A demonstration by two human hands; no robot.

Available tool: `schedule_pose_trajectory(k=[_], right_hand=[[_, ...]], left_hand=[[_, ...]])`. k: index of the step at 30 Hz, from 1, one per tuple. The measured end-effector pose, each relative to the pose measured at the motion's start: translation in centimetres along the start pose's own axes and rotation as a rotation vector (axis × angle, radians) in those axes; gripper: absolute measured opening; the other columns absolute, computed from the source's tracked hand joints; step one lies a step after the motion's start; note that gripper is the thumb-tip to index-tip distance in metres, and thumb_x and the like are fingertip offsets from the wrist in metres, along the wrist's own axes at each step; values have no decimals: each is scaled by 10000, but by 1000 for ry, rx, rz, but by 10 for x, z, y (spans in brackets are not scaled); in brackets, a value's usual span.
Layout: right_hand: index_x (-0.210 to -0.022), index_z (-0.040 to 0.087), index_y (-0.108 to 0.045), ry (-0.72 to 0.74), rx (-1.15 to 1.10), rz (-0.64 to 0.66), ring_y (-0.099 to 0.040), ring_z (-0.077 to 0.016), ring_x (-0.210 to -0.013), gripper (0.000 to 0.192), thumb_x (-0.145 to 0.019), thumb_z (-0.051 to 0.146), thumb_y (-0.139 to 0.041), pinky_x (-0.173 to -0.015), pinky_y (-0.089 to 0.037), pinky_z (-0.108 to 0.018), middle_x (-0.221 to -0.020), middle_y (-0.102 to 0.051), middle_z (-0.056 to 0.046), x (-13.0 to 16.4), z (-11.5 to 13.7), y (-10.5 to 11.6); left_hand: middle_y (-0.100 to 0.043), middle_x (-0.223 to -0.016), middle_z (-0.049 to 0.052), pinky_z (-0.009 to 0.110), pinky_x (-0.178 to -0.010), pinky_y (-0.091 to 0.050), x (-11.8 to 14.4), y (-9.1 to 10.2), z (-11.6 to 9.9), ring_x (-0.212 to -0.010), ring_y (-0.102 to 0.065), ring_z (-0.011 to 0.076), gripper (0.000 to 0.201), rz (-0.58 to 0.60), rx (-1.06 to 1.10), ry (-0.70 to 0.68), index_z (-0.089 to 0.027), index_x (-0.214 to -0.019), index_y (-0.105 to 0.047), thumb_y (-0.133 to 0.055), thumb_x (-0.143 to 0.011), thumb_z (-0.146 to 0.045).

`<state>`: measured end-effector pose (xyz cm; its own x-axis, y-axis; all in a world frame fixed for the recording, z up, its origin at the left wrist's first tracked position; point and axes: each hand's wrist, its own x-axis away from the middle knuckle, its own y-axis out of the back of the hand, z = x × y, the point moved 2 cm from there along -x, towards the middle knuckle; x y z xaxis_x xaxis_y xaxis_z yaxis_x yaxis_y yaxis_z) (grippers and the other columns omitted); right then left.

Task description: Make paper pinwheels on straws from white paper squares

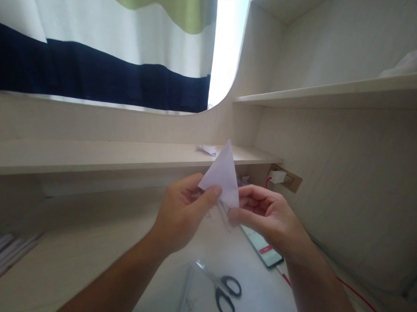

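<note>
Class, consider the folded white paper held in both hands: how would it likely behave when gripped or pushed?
The folded paper probably weighs little: left hand and right hand pinch it by fingertips. Its point stands upright, so the folds likely stiffen it, though it would probably crease easily.

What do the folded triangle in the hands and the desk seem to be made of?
Folded triangle: thin white paper, matte, with sharp creases, pinched by the left hand and right hand. Desk: probably pale wood-grain laminate, with faint streaks and low sheen.
</note>
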<state>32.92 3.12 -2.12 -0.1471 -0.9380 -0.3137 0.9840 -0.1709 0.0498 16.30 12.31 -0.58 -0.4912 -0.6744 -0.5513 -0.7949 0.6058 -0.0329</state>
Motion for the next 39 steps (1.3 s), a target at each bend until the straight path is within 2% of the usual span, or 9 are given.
schedule_pose_trajectory(k=[5, 10, 14, 18, 21, 24, 31, 34, 39], right_hand=[[-993, 171, -800, 53, 34, -66, -761, -156, -753, 197, -875, 323, -838, -736, -622, -259, -858, -822, -62, 0, 6, 2], [-983, 170, -813, 78, 83, -71, -767, -172, -765, 211, -937, 371, -769, -755, -619, -286, -854, -821, -61, 1, 6, 3], [-976, 181, -815, 110, 153, -73, -756, -169, -787, 213, -966, 377, -732, -763, -590, -278, -847, -814, -46, 3, 7, 4], [-914, 190, -807, 89, 336, -42, -734, -160, -791, 238, -991, 383, -692, -745, -553, -264, -869, -808, -38, 6, 12, 3], [-874, 194, -793, 61, 421, 31, -717, -147, -777, 267, -1014, 375, -655, -722, -534, -248, -847, -793, -23, 9, 15, -1], [-888, 189, -777, 75, 404, 42, -711, -149, -790, 258, -1022, 362, -642, -738, -531, -251, -858, -787, -27, 9, 17, -3], [-870, 178, -739, 159, 281, -116, -710, -155, -728, 228, -981, 373, -699, -686, -551, -252, -792, -768, -35, 5, 18, 1], [-865, 191, -726, 220, 266, -211, -705, -151, -690, 211, -954, 382, -733, -644, -550, -242, -760, -756, -24, 6, 17, 3], [-857, 216, -739, 259, 350, -298, -676, -154, -677, 181, -895, 383, -800, -592, -512, -244, -738, -730, -13, 10, 13, 2]], left_hand=[[-622, -597, -33, 187, -557, -457, -1, 1, 0, -577, -559, 92, 254, 0, 12, -3, -150, -616, -625, -699, -859, -157], [-599, -584, -40, 188, -567, -469, -3, 3, 3, -569, -552, 89, 207, 17, 28, 17, -149, -640, -647, -712, -837, -149], [-634, -635, -43, 180, -565, -473, -5, 7, 8, -584, -574, 88, 46, 29, 54, 37, -160, -807, -719, -764, -816, -167], [-717, -789, -23, 186, -592, -508, -8, 15, 11, -679, -657, 114, 230, 9, 84, 41, -194, -964, -711, -841, -802, -293], [-684, -721, -36, 177, -509, -470, -11, 21, 10, -600, -634, 108, 245, -27, 76, 91, -193, -910, -685, -851, -797, -333], [-649, -666, -39, 178, -468, -449, -12, 25, 9, -541, -593, 100, 220, -38, 56, 124, -178, -832, -673, -840, -802, -319], [-654, -669, -27, 196, -519, -480, -13, 28, 7, -558, -600, 105, 194, -28, 75, 96, -174, -804, -665, -840, -770, -250], [-672, -688, -11, 200, -543, -483, -13, 29, 2, -591, -620, 117, 187, 43, -15, 130, -165, -783, -671, -843, -738, -225], [-748, -815, 44, 204, -603, -500, -7, 23, -4, -702, -672, 141, 148, 349, -266, 192, -159, -882, -784, -785, -840, -301]])
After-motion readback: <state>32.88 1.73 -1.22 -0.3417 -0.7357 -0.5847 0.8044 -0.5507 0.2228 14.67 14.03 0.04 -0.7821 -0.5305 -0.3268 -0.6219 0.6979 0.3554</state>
